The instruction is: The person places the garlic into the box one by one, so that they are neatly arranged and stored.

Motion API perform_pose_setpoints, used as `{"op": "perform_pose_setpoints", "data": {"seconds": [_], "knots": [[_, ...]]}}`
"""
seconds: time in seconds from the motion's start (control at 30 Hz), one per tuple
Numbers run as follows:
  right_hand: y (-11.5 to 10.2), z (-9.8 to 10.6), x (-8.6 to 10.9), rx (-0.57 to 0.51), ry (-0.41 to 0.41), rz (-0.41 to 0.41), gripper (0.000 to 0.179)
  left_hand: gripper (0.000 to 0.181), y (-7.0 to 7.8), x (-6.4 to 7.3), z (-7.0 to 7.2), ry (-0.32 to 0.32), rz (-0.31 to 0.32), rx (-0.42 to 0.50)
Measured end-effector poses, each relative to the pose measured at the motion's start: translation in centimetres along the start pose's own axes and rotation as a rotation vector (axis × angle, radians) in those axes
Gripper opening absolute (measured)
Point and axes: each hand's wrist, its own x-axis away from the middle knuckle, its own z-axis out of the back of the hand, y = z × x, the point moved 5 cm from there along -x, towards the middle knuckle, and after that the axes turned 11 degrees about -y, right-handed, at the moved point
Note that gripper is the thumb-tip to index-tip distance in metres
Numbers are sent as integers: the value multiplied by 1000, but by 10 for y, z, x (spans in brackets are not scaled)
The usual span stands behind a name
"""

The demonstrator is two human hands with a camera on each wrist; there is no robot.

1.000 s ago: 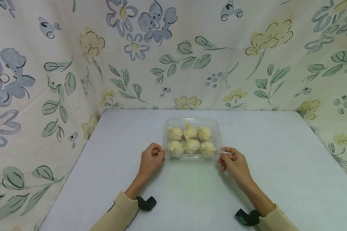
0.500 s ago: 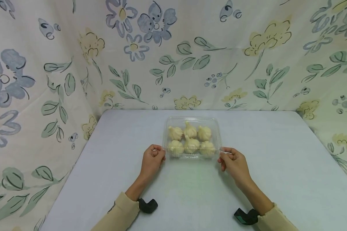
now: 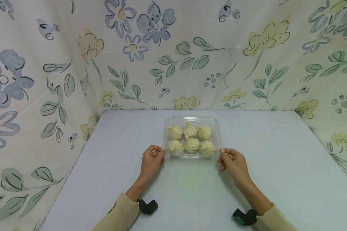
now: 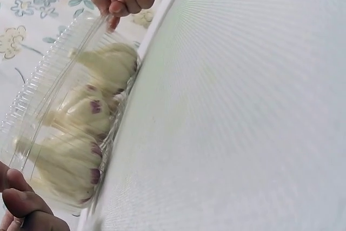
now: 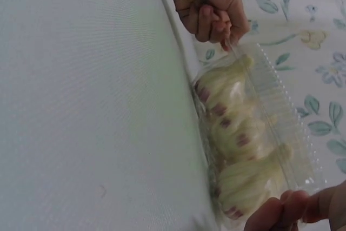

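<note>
A clear plastic clamshell box (image 3: 192, 119) with several pale garlic bulbs (image 3: 191, 145) in two rows lies on the table, its lid down. Purple marks show on the bulbs (image 4: 81, 112) in the left wrist view. My left hand (image 3: 152, 162) pinches the rim at the box's near left corner between thumb and finger. At the near right corner, my right hand (image 3: 235, 165) pinches the rim in the same way. Both hands also show in the right wrist view, the left hand (image 5: 211, 6) at the top and the right hand (image 5: 294, 209) at the bottom.
The box stands on a white-covered table (image 3: 266, 144), toward its far half. Behind and at the sides hangs a flower-print curtain (image 3: 191, 73). Black wrist-worn devices sit at the left wrist (image 3: 148, 206) and the right wrist (image 3: 245, 217).
Very little differs. The left hand's fingers have shifted slightly at the box's left corner. The box stays in about the same place, with the right hand still at its corner.
</note>
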Motion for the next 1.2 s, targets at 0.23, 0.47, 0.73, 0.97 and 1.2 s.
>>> {"op": "perform_pose_setpoints", "data": {"seconds": [0.23, 0.47, 0.73, 0.97, 1.2], "knots": [[1, -1, 0, -17, 10, 2, 30, 8, -4, -3, -1, -44, 56, 90], [0, -2, -2, -27, 3, 22, 28, 6, -3, -4, 0, -76, 102, 133], [0, -1, -3, -10, -18, 29, 28, 6, -6, -2, 3, -38, 105, 122], [1, -1, -3, -4, -36, 28, 33, 8, -6, 0, 3, -28, 93, 153], [3, 2, -2, -47, -41, -3, 42, 8, -6, -1, 3, -85, 79, 164]]}}
